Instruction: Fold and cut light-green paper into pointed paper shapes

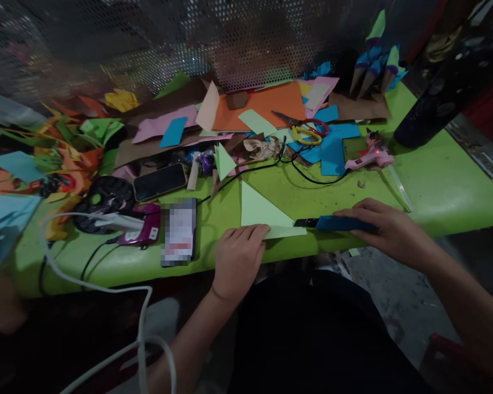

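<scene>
Left hand (239,260) is holding pale green paper (259,207) down on worktop (447,180) | right hand (388,230) is gripping blue cutter (340,223), nearer paper's right corner | blade (306,222) is pointing left, roughly along folded strip (287,232); contact unclear

The hands (239,261) and forearms (195,331) are bare; the clothing (312,334) is dark, seemingly black.

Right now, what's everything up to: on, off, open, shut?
Pale green paper: under the left hand; folded or cut, unclear.
Blue cutter: blade out, in the right hand.
Glue gun: red light on.
Scissors: open or shut, unclear.
Farther phone: screen dark.
Nearer phone: screen lit.
Purple socket block: on or off, unclear.
</scene>
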The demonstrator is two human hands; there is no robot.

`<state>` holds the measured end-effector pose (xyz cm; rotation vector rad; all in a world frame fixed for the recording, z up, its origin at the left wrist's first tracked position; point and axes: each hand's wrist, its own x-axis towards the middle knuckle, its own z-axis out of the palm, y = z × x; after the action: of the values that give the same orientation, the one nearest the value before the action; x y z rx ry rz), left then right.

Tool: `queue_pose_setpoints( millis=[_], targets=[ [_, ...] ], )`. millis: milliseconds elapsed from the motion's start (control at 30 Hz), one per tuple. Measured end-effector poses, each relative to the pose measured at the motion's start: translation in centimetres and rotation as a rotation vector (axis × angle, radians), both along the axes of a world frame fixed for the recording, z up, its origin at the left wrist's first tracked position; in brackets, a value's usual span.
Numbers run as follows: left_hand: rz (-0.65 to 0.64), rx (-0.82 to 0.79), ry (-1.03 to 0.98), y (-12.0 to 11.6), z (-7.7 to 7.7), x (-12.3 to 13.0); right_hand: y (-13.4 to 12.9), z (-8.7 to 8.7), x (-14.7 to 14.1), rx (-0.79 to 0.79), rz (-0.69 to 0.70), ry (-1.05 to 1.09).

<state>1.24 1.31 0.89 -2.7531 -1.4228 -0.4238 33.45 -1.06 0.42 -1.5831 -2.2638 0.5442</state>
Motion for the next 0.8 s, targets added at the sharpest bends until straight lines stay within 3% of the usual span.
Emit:
queue_pose_setpoints(
  millis=[233,433,600,700,800],
  targets=[
    [0.061,-0.004,0.036,1.9,-0.1,0.6,-0.3,0.1,0.1,0.028,0.034,0.011],
    [0.098,0.028,0.02,2.1,-0.8,1.3,-0.7,-0.5,0.2,0.028,0.02,0.014],
    [-0.05,0.061,-0.125,2.2,-2.5,1.2,-0.8,-0.5,0.2,0.027,0.014,0.019],
    [-0.163,-0.061,-0.164,2.5,-3.3,1.0,-0.8,-0.4,0.0,0.022,0.021,0.035],
    [-0.185,-0.191,-0.197,2.5,-3.3,0.7,-0.8,-0.4,0.1,0.001,0.036,0.043]
  ],
)
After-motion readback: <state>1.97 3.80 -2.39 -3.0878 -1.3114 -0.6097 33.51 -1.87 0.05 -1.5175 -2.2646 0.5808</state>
